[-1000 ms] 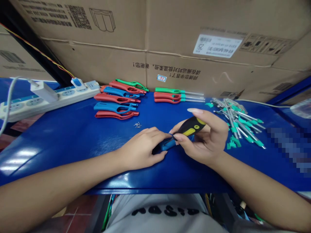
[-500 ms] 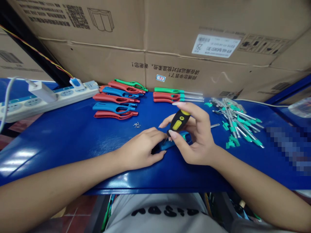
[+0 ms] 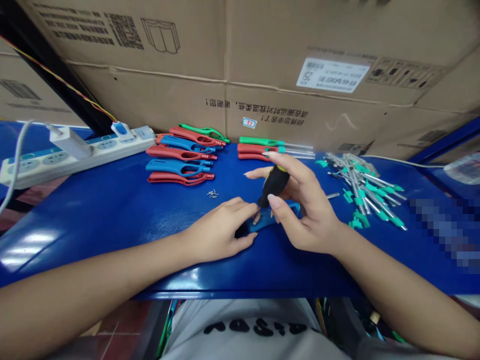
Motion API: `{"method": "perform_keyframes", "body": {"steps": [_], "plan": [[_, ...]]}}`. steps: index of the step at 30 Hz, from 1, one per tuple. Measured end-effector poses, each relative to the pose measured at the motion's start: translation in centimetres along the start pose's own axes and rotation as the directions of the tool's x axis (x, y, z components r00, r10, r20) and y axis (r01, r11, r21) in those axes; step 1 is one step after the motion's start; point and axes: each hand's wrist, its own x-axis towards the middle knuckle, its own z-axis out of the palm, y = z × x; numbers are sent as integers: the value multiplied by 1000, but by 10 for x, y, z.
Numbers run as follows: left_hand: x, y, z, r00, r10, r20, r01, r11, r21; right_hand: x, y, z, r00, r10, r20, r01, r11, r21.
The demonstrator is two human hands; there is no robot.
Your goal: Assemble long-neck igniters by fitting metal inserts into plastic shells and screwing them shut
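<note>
My left hand is closed around the handle end of a blue lighter, the long-nosed kind, which lies on the blue table. A metal tube sticks out at its far right end. Between the thumb and fingers of my right hand is a black and yellow screwdriver, tilted, its shaft pointing down at the lighter beside my left fingertips. The tip's exact contact point is too small to make out. Beyond my left hand lies a little heap of screws.
Red, blue and green lighter shells lie stacked at the back left, beside a white power strip. More lighters with metal tubes rest against the cardboard box. Loose tubes with green parts are piled at right.
The screwdriver's handle has turned, so its yellow patches face differently. My right fingers have shifted slightly around it. My left hand stays on the lighter.
</note>
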Motion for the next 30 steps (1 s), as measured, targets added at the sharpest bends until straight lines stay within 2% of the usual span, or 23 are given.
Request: {"method": "perform_keyframes", "body": {"steps": [3,8,11,19,25,27,30], "plan": [[0,0,1,1000,12,-4,-12,1000,-4,1,-4,-3,997,35,64,-38,998,46],[0,-2,3,998,44,-37,-43,999,23,2,4,-7,994,-3,111,34,959,-281],[0,-2,3,998,44,-39,-43,999,26,1,10,-6,996,-49,76,75,917,-391],[0,-3,0,999,-7,-39,6,1000,-9,-2,14,-6,999,-26,-23,17,947,-321],[2,-1,-6,996,-69,-56,69,998,-4,-4,14,-2,976,-9,-219,-39,975,-218],[2,-1,-5,996,-76,-51,76,997,-3,-6,15,2,974,-19,-225,-31,976,-214],[2,-2,-3,996,-81,-40,82,996,19,-8,15,7,983,-84,-163,38,962,-270]]}}
